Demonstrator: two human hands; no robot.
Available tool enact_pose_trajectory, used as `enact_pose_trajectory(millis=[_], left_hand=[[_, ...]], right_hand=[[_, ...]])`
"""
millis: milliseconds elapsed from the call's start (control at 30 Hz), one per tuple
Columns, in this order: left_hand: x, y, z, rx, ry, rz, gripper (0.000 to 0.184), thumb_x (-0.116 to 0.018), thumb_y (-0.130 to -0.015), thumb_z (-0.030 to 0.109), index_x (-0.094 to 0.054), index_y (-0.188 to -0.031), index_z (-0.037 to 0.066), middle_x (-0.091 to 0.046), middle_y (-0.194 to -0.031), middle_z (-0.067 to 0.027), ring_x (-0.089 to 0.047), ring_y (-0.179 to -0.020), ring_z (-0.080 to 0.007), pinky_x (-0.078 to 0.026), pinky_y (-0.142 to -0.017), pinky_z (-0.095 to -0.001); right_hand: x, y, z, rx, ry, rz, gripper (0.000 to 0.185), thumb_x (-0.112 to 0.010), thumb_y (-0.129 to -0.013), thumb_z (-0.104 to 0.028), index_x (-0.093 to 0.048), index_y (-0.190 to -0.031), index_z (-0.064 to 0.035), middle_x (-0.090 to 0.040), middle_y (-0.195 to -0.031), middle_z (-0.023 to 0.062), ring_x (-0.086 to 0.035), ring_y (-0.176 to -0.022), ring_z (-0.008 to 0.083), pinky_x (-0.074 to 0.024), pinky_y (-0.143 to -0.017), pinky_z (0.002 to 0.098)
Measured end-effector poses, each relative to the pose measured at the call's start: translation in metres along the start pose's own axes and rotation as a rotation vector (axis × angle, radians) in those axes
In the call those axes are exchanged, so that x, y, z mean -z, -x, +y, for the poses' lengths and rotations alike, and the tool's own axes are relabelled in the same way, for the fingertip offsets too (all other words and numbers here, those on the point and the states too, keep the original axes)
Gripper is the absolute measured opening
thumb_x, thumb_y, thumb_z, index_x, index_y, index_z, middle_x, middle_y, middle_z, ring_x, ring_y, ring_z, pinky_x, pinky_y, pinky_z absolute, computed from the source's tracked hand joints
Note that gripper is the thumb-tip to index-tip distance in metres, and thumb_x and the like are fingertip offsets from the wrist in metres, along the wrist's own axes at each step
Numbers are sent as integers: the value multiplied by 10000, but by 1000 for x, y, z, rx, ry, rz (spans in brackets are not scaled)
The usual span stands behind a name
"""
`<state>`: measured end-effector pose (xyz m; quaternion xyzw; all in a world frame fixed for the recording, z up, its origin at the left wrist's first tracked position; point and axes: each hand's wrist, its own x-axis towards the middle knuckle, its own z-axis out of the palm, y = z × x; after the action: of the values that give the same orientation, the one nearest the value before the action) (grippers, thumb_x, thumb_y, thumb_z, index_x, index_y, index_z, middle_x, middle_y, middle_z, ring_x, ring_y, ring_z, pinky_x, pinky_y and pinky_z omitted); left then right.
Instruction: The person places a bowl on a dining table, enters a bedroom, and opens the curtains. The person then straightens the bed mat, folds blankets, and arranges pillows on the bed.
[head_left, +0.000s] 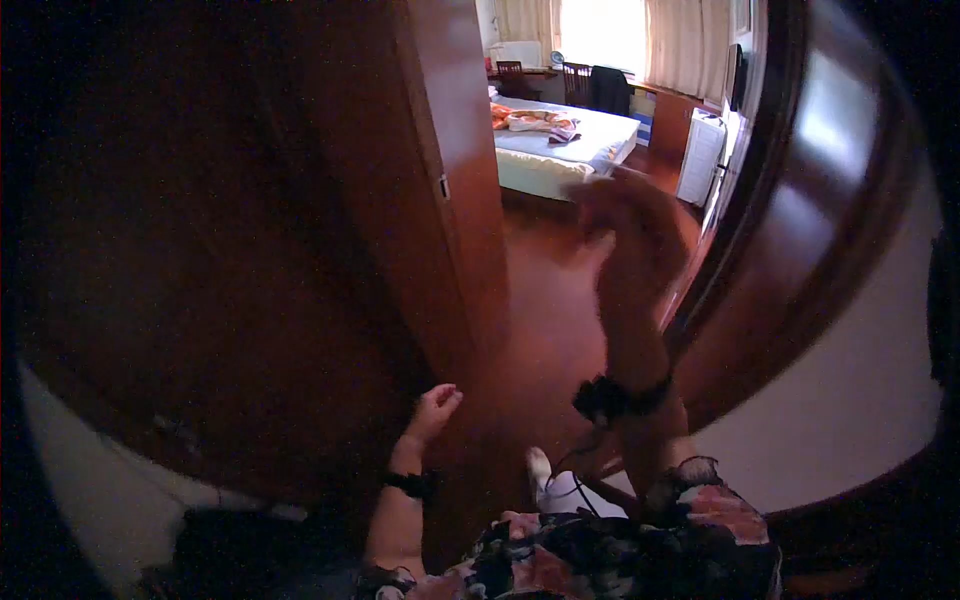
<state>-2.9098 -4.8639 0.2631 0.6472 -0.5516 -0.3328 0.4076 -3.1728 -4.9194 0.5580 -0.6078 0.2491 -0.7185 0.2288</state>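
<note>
My right hand (640, 220) is raised in front of the doorway, its fingers smeared by motion and pointing left. Whether it holds anything does not show. A dark band (620, 398) circles that wrist. Lower down, my left hand (436, 412) hangs near the foot of the brown wooden door (470, 150), apart from it. Its fingers are curled in, with nothing visible in them. Another black band (408, 485) sits on the left wrist.
Past the doorway, a bed (560, 180) with an orange and white cover stands on reddish flooring (555, 300). Chairs and a desk are by the bright window (603, 35). A white panel-like unit (702, 158) stands at right, beyond the dark door frame (800, 200).
</note>
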Motion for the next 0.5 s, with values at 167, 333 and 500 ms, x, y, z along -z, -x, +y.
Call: enact_pose_trajectory(millis=[167, 333, 500], left_hand=[[10, -81, 8, -96, -21, 47, 399, -629, -845, 221, -551, -1137, -40, -612, -1091, -145, -562, -1038, -221, -429, -909, -329], [30, -148, -58, 94, 25, 12, 396, -635, -836, 173, -536, -1154, -41, -607, -1107, -140, -551, -1065, -233, -418, -929, -337], [27, -241, -26, -84, 94, 233, 323, -622, -852, 153, -563, -1116, -23, -619, -1065, -113, -575, -999, -203, -435, -902, -320]], right_hand=[[-94, -56, 287, -217, -284, -248, 323, -453, -950, -209, -543, -1165, 14, -629, -1035, 111, -629, -862, 165, -503, -748, 283], [-158, -116, 412, -461, -365, -467, 544, -383, -970, -364, -334, -1354, 18, -419, -1357, 141, -383, -1267, 211, -325, -1021, 313], [-235, -212, 488, -354, -351, -527, 603, -355, -964, -417, -280, -1382, 13, -291, -1439, 146, -260, -1337, 225, -194, -1091, 314]])
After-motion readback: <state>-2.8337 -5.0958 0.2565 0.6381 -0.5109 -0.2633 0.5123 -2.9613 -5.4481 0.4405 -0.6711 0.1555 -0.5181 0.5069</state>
